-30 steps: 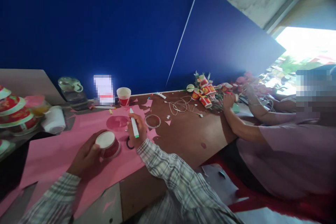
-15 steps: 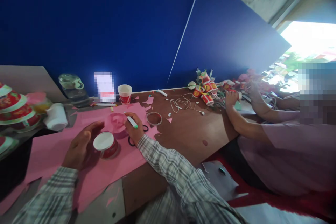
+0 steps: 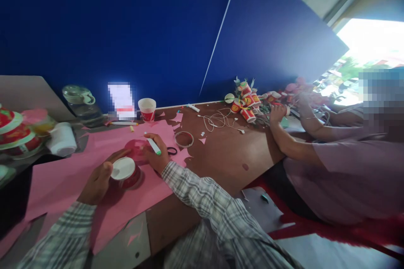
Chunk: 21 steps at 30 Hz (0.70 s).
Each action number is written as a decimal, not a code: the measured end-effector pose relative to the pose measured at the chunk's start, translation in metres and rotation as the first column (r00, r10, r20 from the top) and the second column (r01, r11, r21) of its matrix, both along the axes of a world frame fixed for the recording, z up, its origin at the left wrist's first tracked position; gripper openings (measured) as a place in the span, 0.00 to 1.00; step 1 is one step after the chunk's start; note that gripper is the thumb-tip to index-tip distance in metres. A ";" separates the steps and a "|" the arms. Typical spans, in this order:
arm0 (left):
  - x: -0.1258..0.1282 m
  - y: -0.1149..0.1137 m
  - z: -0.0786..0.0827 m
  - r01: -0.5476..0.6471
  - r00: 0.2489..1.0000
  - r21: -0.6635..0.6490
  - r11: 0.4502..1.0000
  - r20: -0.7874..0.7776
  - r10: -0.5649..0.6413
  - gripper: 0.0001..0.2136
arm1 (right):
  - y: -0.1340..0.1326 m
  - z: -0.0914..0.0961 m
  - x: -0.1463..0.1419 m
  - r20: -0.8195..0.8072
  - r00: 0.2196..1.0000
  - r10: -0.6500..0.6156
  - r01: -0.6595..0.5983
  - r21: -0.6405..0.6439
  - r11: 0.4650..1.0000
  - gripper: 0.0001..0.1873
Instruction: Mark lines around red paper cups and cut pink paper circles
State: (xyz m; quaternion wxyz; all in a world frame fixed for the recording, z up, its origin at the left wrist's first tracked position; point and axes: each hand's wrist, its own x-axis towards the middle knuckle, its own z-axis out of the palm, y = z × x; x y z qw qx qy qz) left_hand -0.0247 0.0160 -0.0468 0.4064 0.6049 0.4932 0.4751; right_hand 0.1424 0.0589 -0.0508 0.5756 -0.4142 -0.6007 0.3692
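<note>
My left hand (image 3: 98,178) lies at the left side of a red-and-white paper cup (image 3: 128,180), its fingers stretched out behind the rim towards a round, darker pink piece (image 3: 136,150). Whether the thumb presses on the cup is hard to tell. The cup stands on a large pink paper sheet (image 3: 66,176). A white marker with a green end (image 3: 153,144) is held in my right hand (image 3: 158,157), whose fingers reach the right edge of the round piece. Black scissor handles (image 3: 172,151) show partly beside my right wrist.
Behind the sheet are another paper cup (image 3: 147,109), a lit phone (image 3: 121,100) and a water bottle (image 3: 80,103). A tape ring (image 3: 184,139), white earphones (image 3: 217,121) and paper scraps lie rightward. Cup flowers (image 3: 248,103) stand near another person's hands (image 3: 277,114).
My left hand has moved right, closer to the cup and the round pink piece. My right hand, still with the marker, now covers more of that piece. The view has shifted slightly.
</note>
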 end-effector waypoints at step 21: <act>-0.006 0.000 -0.005 0.072 0.986 0.067 0.995 -0.157 -0.060 0.30 | -0.008 0.004 0.004 0.312 0.944 -0.111 0.064 0.156 0.986 0.20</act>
